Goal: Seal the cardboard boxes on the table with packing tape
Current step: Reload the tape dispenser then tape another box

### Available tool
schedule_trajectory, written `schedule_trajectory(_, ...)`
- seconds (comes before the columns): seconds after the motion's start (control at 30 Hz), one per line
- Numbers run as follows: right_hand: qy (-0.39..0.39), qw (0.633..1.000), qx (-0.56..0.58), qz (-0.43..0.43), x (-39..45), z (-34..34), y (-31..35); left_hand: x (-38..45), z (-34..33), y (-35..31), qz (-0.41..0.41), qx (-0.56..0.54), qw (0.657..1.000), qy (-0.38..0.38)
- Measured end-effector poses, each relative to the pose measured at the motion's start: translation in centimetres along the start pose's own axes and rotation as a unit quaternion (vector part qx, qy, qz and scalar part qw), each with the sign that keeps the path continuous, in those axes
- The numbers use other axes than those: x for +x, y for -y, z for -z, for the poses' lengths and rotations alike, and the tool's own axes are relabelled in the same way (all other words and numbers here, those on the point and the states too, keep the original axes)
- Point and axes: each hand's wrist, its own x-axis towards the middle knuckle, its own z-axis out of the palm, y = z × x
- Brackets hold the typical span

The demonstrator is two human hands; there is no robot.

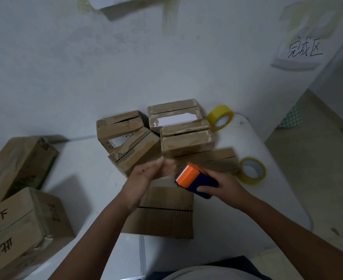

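A cardboard box (pixel 162 215) lies on the white table (pixel 227 225) right in front of me, flaps closed with a dark seam across its top. My right hand (pixel 223 184) grips an orange and dark blue tape dispenser (pixel 194 179) over the box's far right corner. My left hand (pixel 146 178) hovers above the box's far edge, fingers stretched toward the dispenser and blurred; whether they pinch tape I cannot tell. Several smaller boxes (pixel 184 142) cluster behind it.
Two yellow tape rolls sit on the right: an upright tape roll (pixel 220 117) by the wall and a flat tape roll (pixel 251 170) next to the boxes. Two big taped cartons (pixel 19 229) stand at the left. A handwritten paper sign (pixel 300 53) hangs on the wall.
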Motion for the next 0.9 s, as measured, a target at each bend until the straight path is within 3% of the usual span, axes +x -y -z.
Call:
schedule_trajectory(0.07, 0.023, 0.999, -0.022, -0.016, -0.1, 0.2, 0.3, 0.4, -0.1, 0.6, 0.048, -0.090, 0.994, -0.041)
schedule_trajectory(0.13, 0.043, 0.996, -0.070, -0.031, 0.1, 0.5, 0.6, 0.7, -0.1, 1.1, 0.122, -0.216, 0.968, -0.027)
schedule_trajectory(0.2, 0.056, 0.993, -0.100, -0.041, 0.3, 1.2, 0.9, 0.8, 0.3, 1.2, 0.163, -0.257, 0.953, 0.000)
schedule_trajectory(0.27, 0.078, 0.991, -0.100, -0.047, 0.3, 1.5, 1.2, 0.6, 0.2, 1.3, 0.152, -0.193, 0.969, -0.016)
schedule_trajectory(0.37, 0.097, 0.990, -0.089, -0.051, 0.4, 1.5, 1.8, 0.5, -0.7, 2.1, 0.079, -0.003, 0.993, -0.092)
schedule_trajectory(0.5, 0.108, 0.987, -0.114, -0.037, 1.4, 1.1, 3.1, 0.1, -1.1, 3.9, 0.032, 0.179, 0.950, -0.252)
schedule_trajectory(0.6, 0.133, 0.983, -0.125, -0.035, 1.7, 0.5, 4.1, -1.1, -0.5, 5.4, 0.027, 0.283, 0.917, -0.279)
schedule_trajectory(0.67, 0.153, 0.978, -0.137, -0.028, 2.0, -0.3, 4.7, -1.8, 0.2, 6.5, 0.047, 0.237, 0.922, -0.304)
schedule_trajectory(0.8, 0.162, 0.967, -0.197, -0.003, 2.9, -2.6, 5.7, -2.7, 1.9, 7.7, 0.098, -0.031, 0.941, -0.322)
schedule_trajectory(0.9, 0.142, 0.960, -0.242, 0.014, 3.3, -4.7, 6.2, -3.4, 3.6, 9.2, 0.099, -0.027, 0.940, -0.325)
